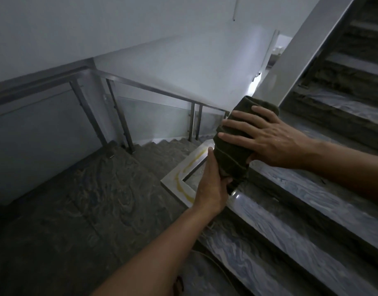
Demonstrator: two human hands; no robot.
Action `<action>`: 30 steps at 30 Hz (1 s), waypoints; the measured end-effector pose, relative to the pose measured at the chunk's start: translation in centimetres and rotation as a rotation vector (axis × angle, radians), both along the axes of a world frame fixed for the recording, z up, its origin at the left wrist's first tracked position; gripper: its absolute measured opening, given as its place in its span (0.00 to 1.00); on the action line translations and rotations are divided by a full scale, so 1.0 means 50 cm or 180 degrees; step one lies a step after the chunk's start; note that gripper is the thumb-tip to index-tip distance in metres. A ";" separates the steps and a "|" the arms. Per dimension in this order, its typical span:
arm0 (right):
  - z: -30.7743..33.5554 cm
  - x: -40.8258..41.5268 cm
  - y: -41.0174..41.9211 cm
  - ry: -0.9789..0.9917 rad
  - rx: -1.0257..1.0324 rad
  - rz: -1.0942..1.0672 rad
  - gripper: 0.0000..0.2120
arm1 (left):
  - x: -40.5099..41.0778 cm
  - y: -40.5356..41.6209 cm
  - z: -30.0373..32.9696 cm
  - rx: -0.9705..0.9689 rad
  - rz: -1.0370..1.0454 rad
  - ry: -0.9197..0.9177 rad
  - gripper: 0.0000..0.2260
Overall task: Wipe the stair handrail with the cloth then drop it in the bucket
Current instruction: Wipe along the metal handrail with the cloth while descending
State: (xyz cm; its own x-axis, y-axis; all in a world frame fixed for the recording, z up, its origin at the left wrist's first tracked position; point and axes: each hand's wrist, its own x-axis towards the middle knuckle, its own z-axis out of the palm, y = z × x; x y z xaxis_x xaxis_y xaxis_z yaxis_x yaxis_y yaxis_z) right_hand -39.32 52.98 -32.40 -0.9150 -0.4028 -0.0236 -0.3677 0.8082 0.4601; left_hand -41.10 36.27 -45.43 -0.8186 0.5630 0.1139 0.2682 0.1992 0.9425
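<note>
A dark green folded cloth [233, 150] is held in the air between both hands, just above the steel handrail [184, 167], whose flat top carries yellow smears near its corner. My left hand [211, 184] grips the cloth's lower end from below. My right hand [267, 135] lies spread over the cloth's upper side, fingers apart and pressing on it. No bucket is in view.
Marbled stone steps [312, 210] rise to the right. A dark landing floor [87, 210] lies to the left. A second metal railing with glass panels [141, 103] runs down along the far flight. White walls close the stairwell behind.
</note>
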 end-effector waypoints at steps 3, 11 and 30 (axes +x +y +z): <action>-0.006 0.006 -0.001 0.0113 -0.0057 -0.0026 0.44 | -0.023 0.000 -0.007 0.0050 -0.0146 0.0047 0.38; -0.032 0.026 -0.022 0.0312 -0.0266 -0.0440 0.38 | -0.056 -0.012 -0.023 0.0289 -0.0498 0.0465 0.32; -0.107 0.049 -0.106 0.0910 -0.0612 -0.1267 0.34 | -0.169 -0.022 -0.074 0.0554 -0.1770 0.0966 0.32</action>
State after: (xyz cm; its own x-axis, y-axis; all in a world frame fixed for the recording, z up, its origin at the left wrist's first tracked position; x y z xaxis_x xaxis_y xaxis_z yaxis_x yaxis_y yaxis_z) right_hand -36.85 47.67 -37.73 -0.9571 0.0049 0.2897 0.1037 0.9394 0.3268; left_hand -49.55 35.19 -49.14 -0.3280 0.8453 0.4217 0.5463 -0.1944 0.8147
